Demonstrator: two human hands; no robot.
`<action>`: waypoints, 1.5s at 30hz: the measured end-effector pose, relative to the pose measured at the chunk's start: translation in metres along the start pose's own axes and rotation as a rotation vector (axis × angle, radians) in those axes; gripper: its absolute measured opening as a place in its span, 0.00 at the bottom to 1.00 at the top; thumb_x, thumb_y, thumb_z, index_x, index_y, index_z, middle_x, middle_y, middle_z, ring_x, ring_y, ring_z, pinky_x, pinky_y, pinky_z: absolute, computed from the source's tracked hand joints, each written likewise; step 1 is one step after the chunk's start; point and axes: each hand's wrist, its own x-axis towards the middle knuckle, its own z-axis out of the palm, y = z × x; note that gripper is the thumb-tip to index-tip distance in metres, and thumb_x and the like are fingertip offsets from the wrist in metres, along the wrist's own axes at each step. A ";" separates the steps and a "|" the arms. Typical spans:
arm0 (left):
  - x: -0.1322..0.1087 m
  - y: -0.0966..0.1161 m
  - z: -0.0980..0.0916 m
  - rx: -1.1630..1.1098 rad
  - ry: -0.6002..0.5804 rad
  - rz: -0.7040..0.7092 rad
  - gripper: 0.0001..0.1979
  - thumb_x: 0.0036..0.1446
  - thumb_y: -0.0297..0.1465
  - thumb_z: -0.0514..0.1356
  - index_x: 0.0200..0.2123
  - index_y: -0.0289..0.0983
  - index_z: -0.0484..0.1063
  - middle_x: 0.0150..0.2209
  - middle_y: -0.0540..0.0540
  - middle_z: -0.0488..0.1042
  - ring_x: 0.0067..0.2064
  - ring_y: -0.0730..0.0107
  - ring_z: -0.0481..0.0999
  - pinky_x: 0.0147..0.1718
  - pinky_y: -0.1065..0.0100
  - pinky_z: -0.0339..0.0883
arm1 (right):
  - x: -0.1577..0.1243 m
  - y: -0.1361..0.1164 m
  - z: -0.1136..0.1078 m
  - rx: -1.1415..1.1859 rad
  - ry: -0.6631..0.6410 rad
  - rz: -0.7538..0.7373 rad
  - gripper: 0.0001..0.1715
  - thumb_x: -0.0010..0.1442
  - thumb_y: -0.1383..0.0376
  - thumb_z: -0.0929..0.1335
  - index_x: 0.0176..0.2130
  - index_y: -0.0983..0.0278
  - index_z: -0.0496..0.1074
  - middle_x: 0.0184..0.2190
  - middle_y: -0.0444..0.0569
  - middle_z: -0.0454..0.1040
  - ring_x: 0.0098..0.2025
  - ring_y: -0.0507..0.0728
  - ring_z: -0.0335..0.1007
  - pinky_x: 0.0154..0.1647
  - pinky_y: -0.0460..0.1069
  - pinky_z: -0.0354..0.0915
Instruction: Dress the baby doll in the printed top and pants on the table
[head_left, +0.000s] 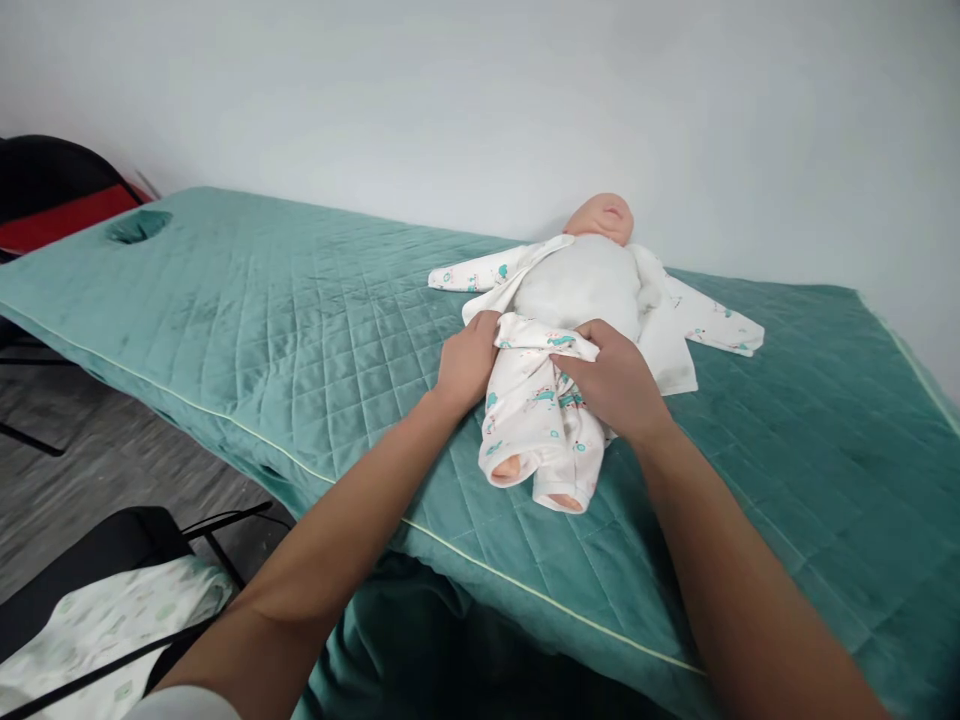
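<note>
A baby doll [606, 218] lies on its back on a green quilted bed cover [300, 330], its head by the wall. Printed white pants [525, 400] cover its legs, with the leg ends showing at the cuffs. An open printed jacket [720, 318] is under its white torso, both sleeves spread out. My left hand [469, 362] grips the waistband at its left side, fingertips partly hidden. With thumb and fingers, my right hand [619, 380] pinches the waistband at its right side.
A face hole [139, 226] is at the bed's far left end. Behind it stands a black and red chair [64, 215]. A patterned white cloth [112, 625] lies on a black chair [112, 548] at the lower left. The pale wall [337, 100] runs along the bed's back edge.
</note>
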 end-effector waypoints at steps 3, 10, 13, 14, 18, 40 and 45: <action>0.005 0.001 -0.002 0.078 -0.039 0.043 0.13 0.68 0.34 0.54 0.53 0.41 0.67 0.56 0.40 0.74 0.49 0.54 0.78 0.41 0.62 0.66 | -0.001 -0.002 -0.003 0.003 -0.053 -0.006 0.11 0.56 0.57 0.71 0.37 0.60 0.71 0.38 0.45 0.77 0.41 0.60 0.71 0.42 0.53 0.63; 0.007 -0.003 -0.001 0.019 -0.044 -0.019 0.13 0.67 0.35 0.53 0.53 0.42 0.67 0.47 0.42 0.80 0.46 0.52 0.80 0.41 0.61 0.68 | -0.005 -0.004 -0.015 0.032 -0.364 -0.038 0.29 0.50 0.52 0.78 0.49 0.57 0.73 0.47 0.45 0.78 0.46 0.61 0.74 0.44 0.53 0.67; 0.006 -0.005 0.000 -0.102 -0.019 -0.072 0.12 0.65 0.32 0.54 0.51 0.41 0.68 0.40 0.44 0.81 0.44 0.53 0.80 0.40 0.62 0.67 | -0.005 -0.005 -0.016 -0.010 -0.395 -0.039 0.30 0.50 0.53 0.78 0.50 0.57 0.72 0.47 0.45 0.78 0.45 0.61 0.74 0.45 0.53 0.68; 0.005 -0.005 0.000 -0.155 0.002 -0.085 0.12 0.64 0.31 0.54 0.50 0.41 0.68 0.39 0.44 0.80 0.43 0.55 0.80 0.40 0.62 0.67 | -0.005 -0.006 -0.015 -0.022 -0.390 -0.039 0.29 0.50 0.53 0.78 0.49 0.58 0.72 0.47 0.46 0.78 0.45 0.61 0.74 0.45 0.53 0.68; -0.018 -0.004 -0.009 -0.329 0.065 -0.167 0.11 0.64 0.32 0.56 0.49 0.40 0.68 0.29 0.50 0.76 0.34 0.60 0.78 0.36 0.64 0.65 | -0.006 -0.009 -0.012 -0.061 -0.344 -0.052 0.24 0.52 0.55 0.76 0.47 0.59 0.73 0.45 0.47 0.79 0.44 0.61 0.74 0.44 0.53 0.67; -0.090 -0.008 -0.030 -0.468 -0.094 -0.029 0.16 0.69 0.35 0.53 0.56 0.42 0.70 0.30 0.51 0.74 0.32 0.68 0.73 0.34 0.67 0.65 | -0.010 -0.009 -0.010 -0.069 -0.299 -0.119 0.15 0.58 0.57 0.73 0.43 0.60 0.72 0.40 0.46 0.78 0.40 0.59 0.71 0.41 0.51 0.64; -0.075 -0.007 -0.019 -0.088 -0.020 0.106 0.16 0.69 0.34 0.52 0.57 0.43 0.71 0.45 0.45 0.81 0.44 0.61 0.80 0.38 0.66 0.66 | -0.009 -0.005 -0.008 0.006 -0.267 -0.147 0.14 0.56 0.58 0.73 0.42 0.60 0.72 0.39 0.45 0.77 0.40 0.58 0.70 0.42 0.51 0.64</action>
